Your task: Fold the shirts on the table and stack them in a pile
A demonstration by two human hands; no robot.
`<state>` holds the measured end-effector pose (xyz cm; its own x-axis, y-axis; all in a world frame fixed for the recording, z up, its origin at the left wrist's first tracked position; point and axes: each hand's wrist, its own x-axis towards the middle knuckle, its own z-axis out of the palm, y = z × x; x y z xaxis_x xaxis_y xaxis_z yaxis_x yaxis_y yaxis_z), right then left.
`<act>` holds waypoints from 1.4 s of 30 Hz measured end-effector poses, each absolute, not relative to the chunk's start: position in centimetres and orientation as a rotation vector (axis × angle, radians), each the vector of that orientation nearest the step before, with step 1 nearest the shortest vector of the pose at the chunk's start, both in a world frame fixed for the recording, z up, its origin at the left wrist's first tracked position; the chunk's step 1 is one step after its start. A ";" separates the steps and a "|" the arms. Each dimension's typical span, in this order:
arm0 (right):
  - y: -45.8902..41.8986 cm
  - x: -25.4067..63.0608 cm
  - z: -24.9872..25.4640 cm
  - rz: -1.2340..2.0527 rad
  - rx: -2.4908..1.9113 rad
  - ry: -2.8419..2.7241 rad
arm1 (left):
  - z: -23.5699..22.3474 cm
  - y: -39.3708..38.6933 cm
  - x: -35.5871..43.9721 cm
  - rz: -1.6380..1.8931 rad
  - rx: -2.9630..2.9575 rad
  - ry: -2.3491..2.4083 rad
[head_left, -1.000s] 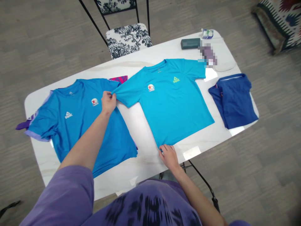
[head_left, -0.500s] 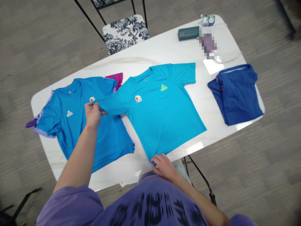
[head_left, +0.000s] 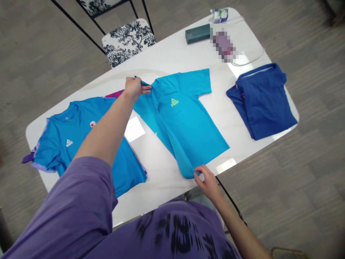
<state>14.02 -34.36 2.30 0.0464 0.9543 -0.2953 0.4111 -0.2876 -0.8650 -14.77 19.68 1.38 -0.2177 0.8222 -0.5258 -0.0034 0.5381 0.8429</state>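
A light blue T-shirt with a yellow-green chest logo lies on the white table, its left side lifted and partly folded over. My left hand pinches the shirt near the collar and left shoulder. At the bottom hem, my right hand grips the fabric between thumb and fingers. The round badge on this shirt is hidden by the fold. Left of it lies a darker blue T-shirt on top of other garments, with purple and pink edges showing; my left forearm crosses above it.
A folded navy garment lies at the table's right end. Toward the far edge are a dark green case, a blurred-out purple object, a small white-and-blue packet and a cable. A patterned chair stands behind the white table.
My left hand has moved from the outstretched sleeve up and right toward the collar, folding the shirt's left side inward. My right hand has shifted right with the hem corner.
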 end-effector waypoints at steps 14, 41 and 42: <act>-32.9 14.0 -1.4 0.932 -2.080 -1.706 | -6.5 13.0 -10.7 0.709 1.916 1.661; -32.7 17.4 -2.1 1.198 -1.762 -2.423 | -8.1 -12.8 -7.2 0.507 1.947 1.495; -32.5 18.0 -2.0 1.222 -1.682 -2.487 | -8.2 -12.8 -7.3 0.510 1.933 1.511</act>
<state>17.98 -32.53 -2.05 -0.4577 0.7567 -0.4668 0.8319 0.1792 -0.5252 -7.31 -12.76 -8.19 0.2690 0.9602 -0.0749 0.7188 -0.1484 0.6792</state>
